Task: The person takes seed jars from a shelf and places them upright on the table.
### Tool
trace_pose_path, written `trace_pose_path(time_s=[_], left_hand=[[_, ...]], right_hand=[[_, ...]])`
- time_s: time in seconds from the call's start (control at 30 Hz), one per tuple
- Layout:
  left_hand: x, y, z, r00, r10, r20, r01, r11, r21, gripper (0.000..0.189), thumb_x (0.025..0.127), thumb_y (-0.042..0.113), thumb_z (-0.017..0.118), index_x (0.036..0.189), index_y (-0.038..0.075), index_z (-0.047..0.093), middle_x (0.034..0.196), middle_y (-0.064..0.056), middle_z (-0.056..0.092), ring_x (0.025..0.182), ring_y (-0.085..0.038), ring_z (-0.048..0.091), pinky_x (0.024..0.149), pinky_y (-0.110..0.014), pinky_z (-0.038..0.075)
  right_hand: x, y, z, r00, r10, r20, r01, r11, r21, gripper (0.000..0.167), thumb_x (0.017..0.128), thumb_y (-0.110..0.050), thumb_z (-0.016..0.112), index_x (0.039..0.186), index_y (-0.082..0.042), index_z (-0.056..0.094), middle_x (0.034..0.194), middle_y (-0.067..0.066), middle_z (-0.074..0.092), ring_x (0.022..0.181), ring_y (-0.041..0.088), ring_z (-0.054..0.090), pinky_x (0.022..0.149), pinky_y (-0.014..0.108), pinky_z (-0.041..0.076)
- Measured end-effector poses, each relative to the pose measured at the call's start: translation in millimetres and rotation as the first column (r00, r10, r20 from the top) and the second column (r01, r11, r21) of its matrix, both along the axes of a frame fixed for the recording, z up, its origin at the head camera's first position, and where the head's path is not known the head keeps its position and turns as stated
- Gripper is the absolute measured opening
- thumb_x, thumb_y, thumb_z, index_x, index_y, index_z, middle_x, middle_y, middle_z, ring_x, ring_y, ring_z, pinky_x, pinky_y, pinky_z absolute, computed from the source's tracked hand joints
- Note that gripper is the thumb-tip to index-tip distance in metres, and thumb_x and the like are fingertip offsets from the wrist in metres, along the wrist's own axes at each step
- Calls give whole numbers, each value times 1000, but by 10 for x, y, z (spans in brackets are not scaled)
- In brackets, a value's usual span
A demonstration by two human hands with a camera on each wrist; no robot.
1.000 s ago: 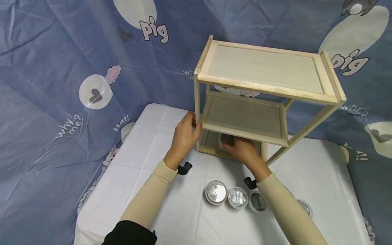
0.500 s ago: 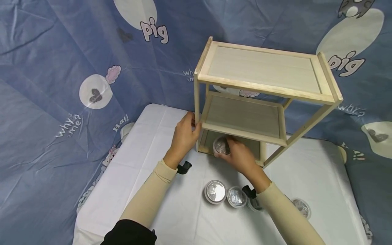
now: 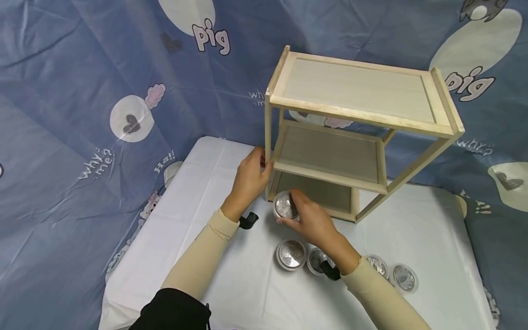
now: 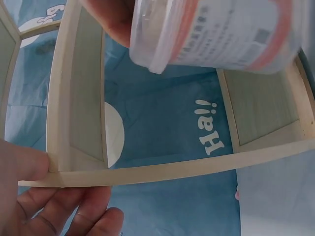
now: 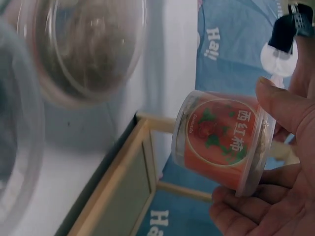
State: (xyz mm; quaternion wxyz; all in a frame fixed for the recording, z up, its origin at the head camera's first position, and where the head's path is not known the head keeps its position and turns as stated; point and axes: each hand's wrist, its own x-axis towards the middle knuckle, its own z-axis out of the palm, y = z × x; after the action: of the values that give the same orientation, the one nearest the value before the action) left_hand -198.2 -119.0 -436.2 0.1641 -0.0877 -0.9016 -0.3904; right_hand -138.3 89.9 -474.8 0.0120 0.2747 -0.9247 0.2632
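Note:
A three-tier pale wooden shelf rack (image 3: 363, 89) stands on the white-covered table. My left hand (image 3: 249, 176) grips its front left post at the middle tier; in the left wrist view, the thumb lies on one side of the post (image 4: 197, 167) and the fingers on the other. My right hand (image 3: 315, 220) holds a clear plastic jar (image 3: 285, 205) just in front of the bottom tier (image 3: 334, 195). In the right wrist view, the jar (image 5: 216, 140) has a red label with tomato artwork and Chinese characters, and the thumb and fingers hold it at its lidded end.
Several more round clear-lidded jars stand on the tabletop nearer me: one jar (image 3: 291, 254) at the left, another jar (image 3: 316, 261) partly behind my right wrist, and a jar (image 3: 404, 278) at the right. Blue printed cloth (image 3: 123, 183) hangs behind.
My right hand has drawn the jar out from the bottom tier, forward and leftward. My left hand keeps its grip on the post.

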Motion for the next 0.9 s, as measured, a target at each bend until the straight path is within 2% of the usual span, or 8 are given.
trace_pose_path(time_s=[0.1,0.3,0.4,0.63,0.9], left_hand=[[-10,-4,16,1000,-1,8,1,1000,-2,14,103,15,66,107,4,58,103,-11,66,96,-29,69,80,-45,57],[2,-7,20,1000,5,17,-5,1000,-1,15,103,15,67,108,4,58,102,-10,66,95,-28,69,80,-45,57],[-8,1,20,1000,-2,18,2,1000,3,15,103,15,66,109,4,59,104,-11,67,97,-28,69,82,-45,57],[-13,9,19,1000,-3,20,3,1000,13,16,103,15,66,110,2,59,104,-13,66,97,-32,70,80,-47,57],[-14,5,9,1000,-10,16,10,1000,11,16,103,14,66,109,1,58,103,-13,65,97,-35,70,79,-46,57]], right_hand=[[41,-59,-24,1000,28,-5,-28,1000,-8,86,88,-46,84,148,4,49,141,17,60,117,34,67,91,48,57],[141,-197,-88,998,55,39,-57,998,28,88,90,-49,82,152,2,46,150,18,55,129,34,61,98,47,54],[187,-257,-140,995,71,62,-73,997,29,88,89,-48,83,153,1,46,151,16,55,127,32,62,96,47,55],[305,-399,-338,989,127,77,-126,992,-19,83,86,-45,87,147,-2,51,134,6,64,108,20,68,86,41,57],[445,-541,-467,983,176,61,-177,984,11,80,84,-45,89,144,-6,53,130,2,65,106,13,66,83,36,57]])
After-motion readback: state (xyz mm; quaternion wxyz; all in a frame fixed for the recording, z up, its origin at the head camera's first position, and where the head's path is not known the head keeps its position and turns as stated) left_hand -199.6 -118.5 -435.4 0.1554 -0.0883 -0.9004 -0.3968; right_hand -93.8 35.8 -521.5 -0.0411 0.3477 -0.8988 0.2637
